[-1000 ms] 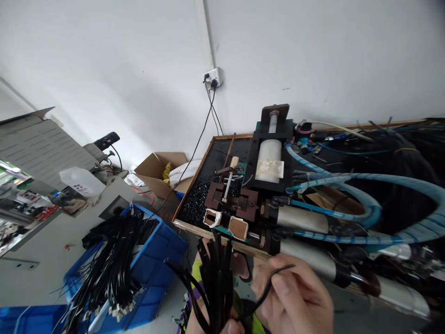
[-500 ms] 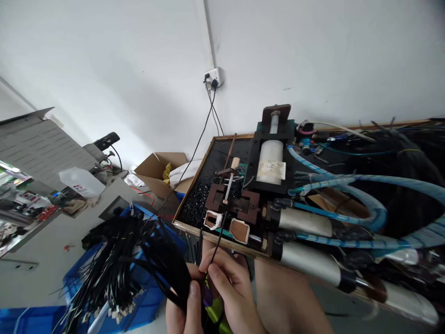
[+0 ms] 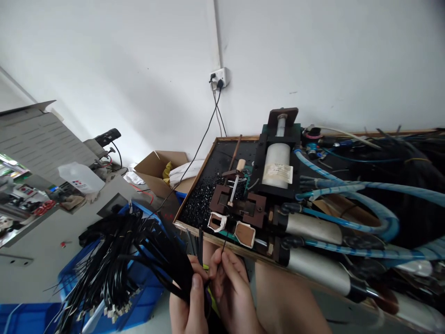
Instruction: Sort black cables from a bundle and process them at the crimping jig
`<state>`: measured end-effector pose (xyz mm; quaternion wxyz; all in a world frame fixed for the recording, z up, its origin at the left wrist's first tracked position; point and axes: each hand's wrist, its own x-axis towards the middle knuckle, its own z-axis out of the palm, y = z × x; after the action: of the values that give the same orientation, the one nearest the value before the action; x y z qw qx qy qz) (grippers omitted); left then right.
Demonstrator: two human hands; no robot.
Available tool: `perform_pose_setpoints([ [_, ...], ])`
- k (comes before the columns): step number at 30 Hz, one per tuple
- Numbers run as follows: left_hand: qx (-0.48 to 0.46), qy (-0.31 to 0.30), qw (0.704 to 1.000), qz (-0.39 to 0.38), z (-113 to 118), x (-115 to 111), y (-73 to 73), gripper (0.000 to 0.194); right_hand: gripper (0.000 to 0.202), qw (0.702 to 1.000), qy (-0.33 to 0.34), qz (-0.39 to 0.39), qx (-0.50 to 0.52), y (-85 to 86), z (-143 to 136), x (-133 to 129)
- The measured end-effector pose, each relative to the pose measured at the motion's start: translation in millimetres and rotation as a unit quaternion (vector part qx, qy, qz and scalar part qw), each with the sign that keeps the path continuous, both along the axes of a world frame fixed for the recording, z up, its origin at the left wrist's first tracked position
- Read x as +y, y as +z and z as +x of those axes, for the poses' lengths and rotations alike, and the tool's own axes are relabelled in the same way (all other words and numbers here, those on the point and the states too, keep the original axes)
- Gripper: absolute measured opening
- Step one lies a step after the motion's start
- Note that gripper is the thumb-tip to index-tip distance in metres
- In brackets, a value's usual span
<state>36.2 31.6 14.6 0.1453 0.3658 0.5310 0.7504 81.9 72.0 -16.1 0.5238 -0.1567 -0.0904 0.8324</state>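
Observation:
Wrapped round a bundle of black cables point(image 3: 172, 255), my left hand point(image 3: 191, 297) is closed at the bottom centre. Just right of it, my right hand point(image 3: 232, 287) pinches a single thin black cable point(image 3: 225, 242), whose upper end points toward the jaws of a machine. That machine has brown metal clamp blocks point(image 3: 219, 199), a slim upright rod point(image 3: 235, 187) and two white-edged brown pads point(image 3: 245, 234). Where the cable tip ends among the dark parts is hard to make out.
Blue bins point(image 3: 139, 301) with many black cables stand at left. Behind are an open cardboard box point(image 3: 158, 174) and a wall socket point(image 3: 218, 78). Silver cylinders point(image 3: 318, 269) and blue hoses point(image 3: 389, 218) fill the right. Black bits lie on the wood-edged tray point(image 3: 194, 185).
My right hand has drawn slightly back from the clamp blocks with the cable, and its fingers have turned more upright. The whole view has shifted a little.

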Motion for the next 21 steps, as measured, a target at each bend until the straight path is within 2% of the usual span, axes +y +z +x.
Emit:
perform_pose_setpoints([
  [6,-0.001,-0.019,1.0,0.003,-1.7,-0.6,2.2,0.035,0.035,1.0,-0.001,-0.017,-0.001,-3.6,0.0,3.0],
  [16,-0.031,-0.012,0.999,0.001,5.0,-1.3,1.4,0.036,0.034,1.0,0.01,0.008,0.008,-2.2,1.8,7.6],
  [21,0.003,-0.002,1.0,-0.011,0.8,-1.8,0.0,0.038,0.033,1.0,0.019,0.009,0.014,-1.8,-0.4,7.4],
])
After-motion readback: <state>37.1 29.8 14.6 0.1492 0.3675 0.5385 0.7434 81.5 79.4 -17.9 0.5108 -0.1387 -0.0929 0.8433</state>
